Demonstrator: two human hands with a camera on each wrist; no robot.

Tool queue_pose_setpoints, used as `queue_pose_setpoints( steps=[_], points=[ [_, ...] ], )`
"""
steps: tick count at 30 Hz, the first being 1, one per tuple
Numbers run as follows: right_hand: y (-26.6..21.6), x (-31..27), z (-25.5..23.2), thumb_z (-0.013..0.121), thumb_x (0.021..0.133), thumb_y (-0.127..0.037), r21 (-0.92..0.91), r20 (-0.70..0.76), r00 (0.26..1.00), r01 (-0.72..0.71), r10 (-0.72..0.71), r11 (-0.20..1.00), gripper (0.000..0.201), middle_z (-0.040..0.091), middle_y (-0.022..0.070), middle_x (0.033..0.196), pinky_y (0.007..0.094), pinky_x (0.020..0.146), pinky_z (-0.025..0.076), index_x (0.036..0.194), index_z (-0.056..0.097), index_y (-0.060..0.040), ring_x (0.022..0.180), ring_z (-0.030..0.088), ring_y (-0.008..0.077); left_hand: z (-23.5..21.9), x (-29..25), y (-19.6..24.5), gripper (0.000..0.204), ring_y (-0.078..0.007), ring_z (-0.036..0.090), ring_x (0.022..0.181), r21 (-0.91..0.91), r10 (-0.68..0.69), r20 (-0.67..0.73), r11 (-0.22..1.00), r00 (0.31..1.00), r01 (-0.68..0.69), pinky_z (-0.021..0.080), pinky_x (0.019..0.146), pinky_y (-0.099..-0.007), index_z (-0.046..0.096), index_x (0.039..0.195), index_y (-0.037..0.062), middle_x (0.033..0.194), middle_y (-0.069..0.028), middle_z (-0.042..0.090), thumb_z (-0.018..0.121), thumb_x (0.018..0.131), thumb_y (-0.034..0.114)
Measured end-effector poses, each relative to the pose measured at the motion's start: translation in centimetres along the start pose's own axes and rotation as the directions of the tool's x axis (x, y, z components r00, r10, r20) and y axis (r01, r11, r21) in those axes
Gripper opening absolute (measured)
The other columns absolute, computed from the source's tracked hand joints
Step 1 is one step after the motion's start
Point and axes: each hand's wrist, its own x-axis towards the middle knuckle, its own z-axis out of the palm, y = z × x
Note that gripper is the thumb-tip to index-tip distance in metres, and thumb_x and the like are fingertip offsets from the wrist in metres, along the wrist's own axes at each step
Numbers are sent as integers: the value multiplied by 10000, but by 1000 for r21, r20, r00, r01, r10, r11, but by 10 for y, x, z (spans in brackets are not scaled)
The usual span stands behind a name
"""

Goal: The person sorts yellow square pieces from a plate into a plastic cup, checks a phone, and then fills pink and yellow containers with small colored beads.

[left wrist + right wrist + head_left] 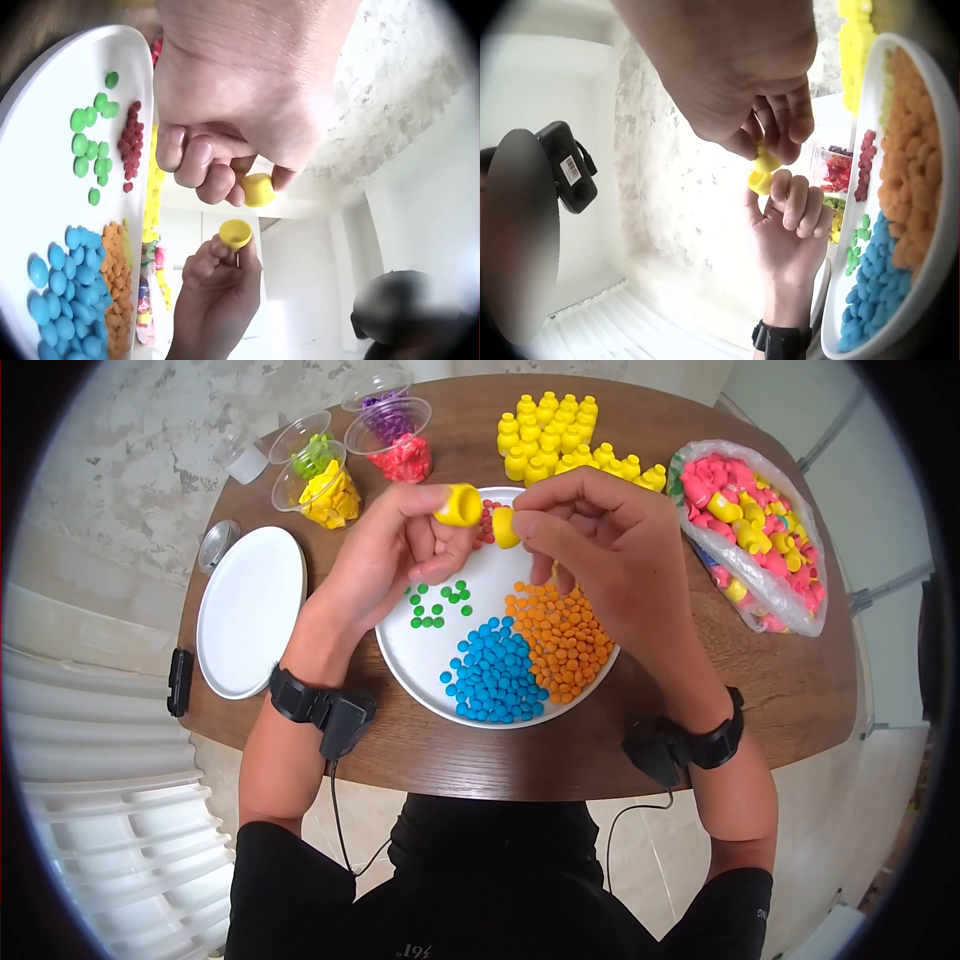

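Note:
In the head view my left hand (375, 555) pinches a small yellow cup-shaped bottle piece (462, 507) between thumb and fingers. Facing it, a second yellow hollow piece (505, 530) is held in the fingertips of my right hand (625, 550). A short gap separates the pieces, and the left wrist view shows the hollow inside of the right-hand piece (235, 234). Beneath both hands lies a round white plate (405, 660) bearing groups of blue candies (490, 675), orange candies (565, 640), green candies (427, 622) and red candies (487, 523). My right hand partly covers the orange group.
Yellow mini bottles (545, 435) stand grouped at the back. On the right is an open plastic bag (755, 530) of pink and yellow pieces. Clear cups with yellow pieces (330, 500) and red pieces (403, 460) sit back left, near an oval white plate (250, 610).

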Motion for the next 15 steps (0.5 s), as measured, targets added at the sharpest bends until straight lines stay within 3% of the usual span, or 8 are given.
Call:
queue_pose_setpoints(
  steps=[1,2,6,9,11,15],
  points=[
    [1,-2,4,736,934,-39,-20,-30,998,48,-48,999,139,743,69,823,201,582,510,1018,731,72,657,665,71,4,-1,1,463,-83,371,536,92,-18,-55,995,998,23,314,554,-258,647,879,-3,586,-7,475,435,1060,366],
    [3,-3,6,741,931,-31,-43,-59,994,94,-96,995,140,754,84,853,205,604,532,1019,730,77,685,693,83,3,0,-3,447,-71,386,531,67,-4,-12,998,1000,5,315,544,-255,688,963,-43,599,-14,513,477,1052,340],
    [4,-2,3,751,926,-28,-65,-53,993,100,-103,993,150,755,83,860,210,623,547,1030,731,78,716,713,90,2,0,-2,445,-69,386,538,96,-7,50,995,999,3,311,544,-241,681,947,-33,614,-10,516,476,1063,344],
    [3,-2,-1,760,924,-30,-72,-40,995,89,-92,993,160,756,84,862,210,633,555,1040,734,77,719,718,95,3,-1,-2,429,-63,403,564,89,-13,58,996,998,8,302,538,-235,675,958,-27,657,-11,533,492,1073,343],
    [0,-1,-6,744,947,-6,-116,33,996,81,-77,990,181,758,97,906,225,611,547,1108,707,70,753,739,130,-1,-1,-3,458,-84,426,587,123,-41,112,992,993,27,333,558,-243,664,1090,-49,733,-40,573,512,1067,382],
    [0,0,-7,772,919,-23,-28,18,1000,20,-19,999,161,754,86,852,215,627,562,1045,737,70,695,708,96,3,-4,-2,454,-88,429,597,95,-44,153,995,987,30,333,564,-238,654,1105,-47,758,-40,572,523,1070,386]
  ],
)
